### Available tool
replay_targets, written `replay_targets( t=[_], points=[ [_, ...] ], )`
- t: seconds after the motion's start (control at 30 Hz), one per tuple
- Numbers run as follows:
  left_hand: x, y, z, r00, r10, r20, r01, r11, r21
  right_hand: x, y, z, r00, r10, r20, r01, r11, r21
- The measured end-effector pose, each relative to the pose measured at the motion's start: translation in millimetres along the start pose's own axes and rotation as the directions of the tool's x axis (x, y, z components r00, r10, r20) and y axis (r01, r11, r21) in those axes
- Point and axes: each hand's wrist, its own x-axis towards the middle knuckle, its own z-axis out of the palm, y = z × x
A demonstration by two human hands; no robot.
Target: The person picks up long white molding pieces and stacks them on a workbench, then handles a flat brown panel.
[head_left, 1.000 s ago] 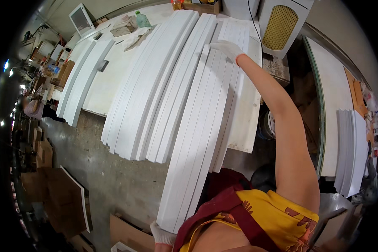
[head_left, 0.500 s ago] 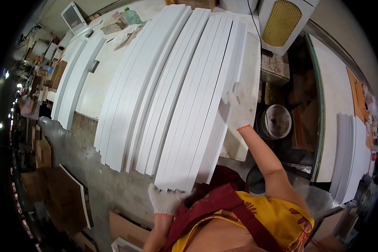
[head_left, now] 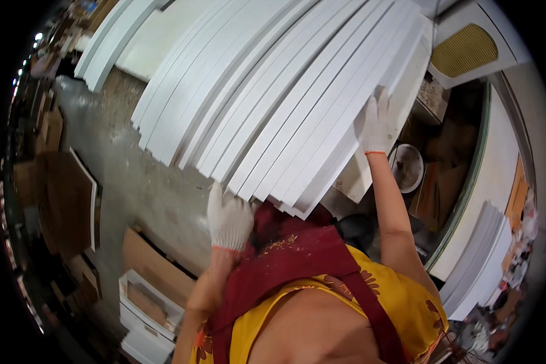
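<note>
Tan marks on the front of your maroon apron are too blurred to tell as print or dust. The long white strips, smooth-faced with thin dark seams between them, lie side by side on the table, their stepped ends jutting past its near edge. Your gloved left hand is at those ends; I cannot tell whether its grip clasps one. Your gloved right hand has its grip released, fingers extended alongside the outermost strip, near the table's right edge
</note>
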Motion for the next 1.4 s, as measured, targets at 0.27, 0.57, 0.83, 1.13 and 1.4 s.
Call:
replay_targets(
  t=[0.27,0.57,0.83,1.13,1.4],
  points=[
    [17,13,45,0.913,-0.103,-0.394,0.001,0.968,-0.252,30,-22,0,0.920,0.391,-0.031,-0.350,0.854,0.385],
    [-55,4,-52,0.773,-0.101,-0.627,-0.212,0.889,-0.406,-30,-122,36,0.987,0.095,0.132,-0.159,0.732,0.663],
    [-158,-2,-130,0.775,-0.034,-0.631,-0.463,0.648,-0.604,-142,-305,100,0.624,-0.587,0.516,-0.089,0.602,0.794],
    [-354,38,-275,0.615,0.239,-0.751,-0.756,0.448,-0.477,-290,-457,161,0.035,-0.669,0.743,0.090,0.742,0.664],
    [-495,55,-347,0.384,0.176,-0.907,-0.920,0.156,-0.359,-309,-440,210,-0.149,-0.451,0.880,0.417,0.778,0.470]
  ],
)
